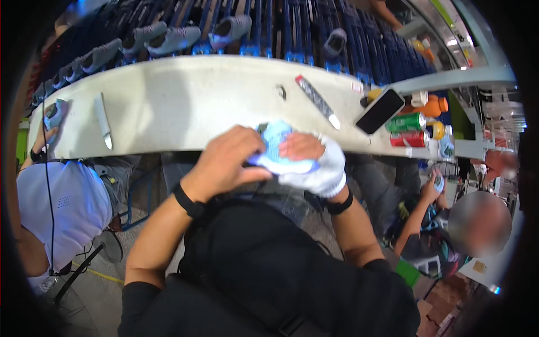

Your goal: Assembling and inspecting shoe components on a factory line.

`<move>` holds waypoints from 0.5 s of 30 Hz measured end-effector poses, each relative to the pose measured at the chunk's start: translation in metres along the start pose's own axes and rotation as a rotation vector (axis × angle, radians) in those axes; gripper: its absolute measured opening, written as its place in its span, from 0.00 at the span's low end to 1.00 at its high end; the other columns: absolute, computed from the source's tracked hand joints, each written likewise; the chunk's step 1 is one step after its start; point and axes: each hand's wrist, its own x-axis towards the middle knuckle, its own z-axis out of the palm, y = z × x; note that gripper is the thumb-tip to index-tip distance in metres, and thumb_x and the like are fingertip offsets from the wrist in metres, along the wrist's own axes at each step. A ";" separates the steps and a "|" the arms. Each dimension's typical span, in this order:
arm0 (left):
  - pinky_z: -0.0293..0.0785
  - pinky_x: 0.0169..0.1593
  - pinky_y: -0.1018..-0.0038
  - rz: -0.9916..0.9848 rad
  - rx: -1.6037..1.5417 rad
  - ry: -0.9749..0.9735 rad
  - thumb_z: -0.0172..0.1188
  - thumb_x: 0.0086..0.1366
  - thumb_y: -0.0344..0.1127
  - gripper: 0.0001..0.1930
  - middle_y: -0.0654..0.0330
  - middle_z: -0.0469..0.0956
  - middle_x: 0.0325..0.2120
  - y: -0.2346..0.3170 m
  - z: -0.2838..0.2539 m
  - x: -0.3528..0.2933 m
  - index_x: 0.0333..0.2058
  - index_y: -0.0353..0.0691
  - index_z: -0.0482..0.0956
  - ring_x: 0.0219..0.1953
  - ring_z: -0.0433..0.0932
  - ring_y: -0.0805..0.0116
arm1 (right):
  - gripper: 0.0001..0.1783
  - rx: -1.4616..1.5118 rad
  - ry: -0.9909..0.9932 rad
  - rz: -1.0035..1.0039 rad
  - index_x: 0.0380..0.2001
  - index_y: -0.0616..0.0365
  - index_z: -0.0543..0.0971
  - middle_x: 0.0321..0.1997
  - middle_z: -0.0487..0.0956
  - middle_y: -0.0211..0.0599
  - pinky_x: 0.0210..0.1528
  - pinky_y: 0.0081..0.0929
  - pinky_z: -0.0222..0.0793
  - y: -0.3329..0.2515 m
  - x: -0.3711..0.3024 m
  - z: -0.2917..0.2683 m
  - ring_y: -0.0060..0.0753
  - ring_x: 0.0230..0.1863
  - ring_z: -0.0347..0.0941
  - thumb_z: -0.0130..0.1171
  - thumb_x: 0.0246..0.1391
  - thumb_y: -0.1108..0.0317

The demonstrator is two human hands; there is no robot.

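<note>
- Holding together one light-blue shoe (275, 139), the person's two hands were at the front edge of the worktop (185, 106); the shoe was above this edge, between them.
- The left hand (227, 160) was bare and gripped the left end of the shoe, with the thumb stretched low near the sole.
- The right hand (317, 160) was closed on the other end (a white glove (332, 168) covered it, but its fingers were bare), and these fingers lay across the upper.
- Beyond the hands, the worktop carried a dark patterned tool (318, 101) with a red end, and to its right a black phone (380, 111).
- Farther right, a green can (406, 122) lay just beside a red can (409, 139).
- On the left lay a long pale tool (102, 118).
- Behind the worktop, blue bars carried grey shoes (174, 40).
</note>
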 end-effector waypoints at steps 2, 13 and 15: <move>0.82 0.58 0.58 -0.006 0.170 -0.021 0.75 0.61 0.34 0.23 0.52 0.84 0.51 -0.006 -0.014 -0.007 0.55 0.42 0.81 0.56 0.83 0.47 | 0.19 0.146 0.176 0.090 0.40 0.58 0.83 0.42 0.90 0.43 0.63 0.51 0.81 0.005 -0.002 0.004 0.48 0.49 0.89 0.85 0.50 0.71; 0.83 0.56 0.56 0.064 0.174 -0.039 0.78 0.59 0.42 0.34 0.44 0.84 0.54 0.004 -0.057 0.013 0.62 0.38 0.75 0.54 0.85 0.39 | 0.54 0.195 0.179 0.243 0.65 0.65 0.80 0.64 0.84 0.50 0.75 0.43 0.69 0.036 0.019 0.040 0.48 0.68 0.79 0.72 0.55 0.24; 0.82 0.53 0.55 0.000 0.172 -0.080 0.78 0.60 0.43 0.33 0.45 0.84 0.51 0.009 -0.055 0.026 0.60 0.39 0.76 0.51 0.84 0.39 | 0.57 0.090 0.067 0.225 0.73 0.62 0.71 0.75 0.76 0.52 0.78 0.44 0.65 0.026 0.042 0.037 0.48 0.76 0.72 0.84 0.49 0.40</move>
